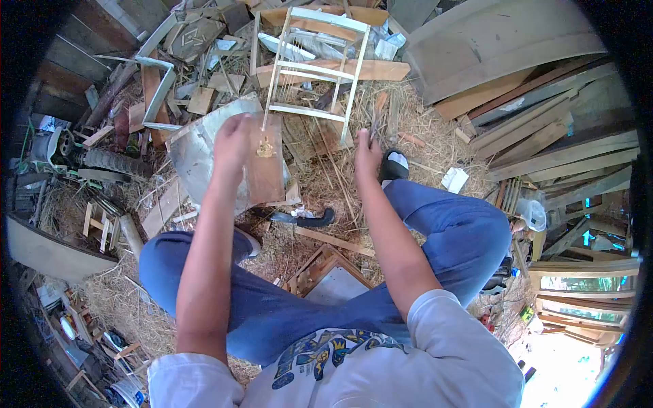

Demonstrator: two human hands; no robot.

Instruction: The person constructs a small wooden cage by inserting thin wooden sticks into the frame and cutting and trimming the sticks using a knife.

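Observation:
My left hand (pixel 233 144) is closed, its fingers curled at the edge of a brown wooden board (pixel 265 178); whether it grips the board or something small, I cannot make out. That board has a yellowish mark and lies against a worn grey-white panel (pixel 192 151). My right hand (pixel 367 155) is closed around a slim tool (pixel 374 124) with a dark, thin upper part, its kind unclear. Just beyond both hands stands a pale wooden frame (pixel 309 109) with several crossbars. A dark-handled blade (pixel 306 217) lies on the ground between my legs.
A shallow wooden box (pixel 330 275) sits between my knees. Stacked planks (pixel 537 129) and a large curved sheet (pixel 496 47) are at the right. Scrap wood (pixel 204 95) covers the far left, near a wheel (pixel 112 162). Straw (pixel 435 122) covers the ground.

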